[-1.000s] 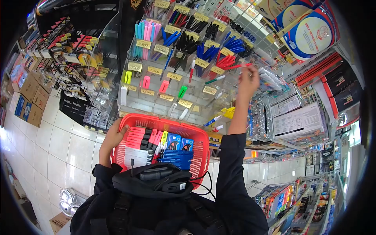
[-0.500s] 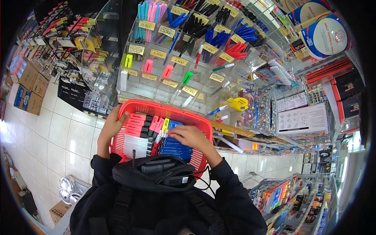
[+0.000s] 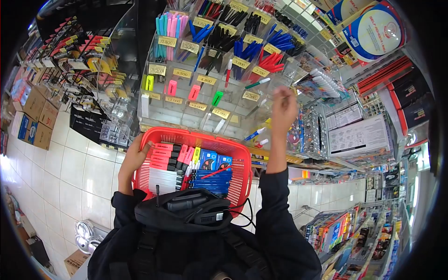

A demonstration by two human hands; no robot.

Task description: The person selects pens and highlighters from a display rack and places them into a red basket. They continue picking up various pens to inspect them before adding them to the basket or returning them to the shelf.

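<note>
My left hand (image 3: 134, 158) grips the left rim of a red plastic basket (image 3: 240, 158) held against my chest. Inside lie pink highlighters (image 3: 163, 156), white markers (image 3: 161, 179), blue packs (image 3: 213, 161) and a row of blue pens (image 3: 210, 182). A single red pen (image 3: 215, 171) rests slantwise on the blue pens. My right hand (image 3: 283, 106) is raised in front of the clear pen display (image 3: 205, 100), below the red pens (image 3: 269, 61). Its fingers are loosely bent and nothing shows in them.
The display holds pens sorted by colour behind yellow price tags. A rack of carded pens (image 3: 88, 60) hangs at the left, cardboard boxes (image 3: 35, 112) stand on the tiled floor, and shelves of boxed goods (image 3: 359, 135) fill the right. A black bag (image 3: 186, 210) hangs on my chest.
One second ago my right hand held a red pen up at the display. It came down into the basket, left the pen on the blue pens, and has risen back to the display.
</note>
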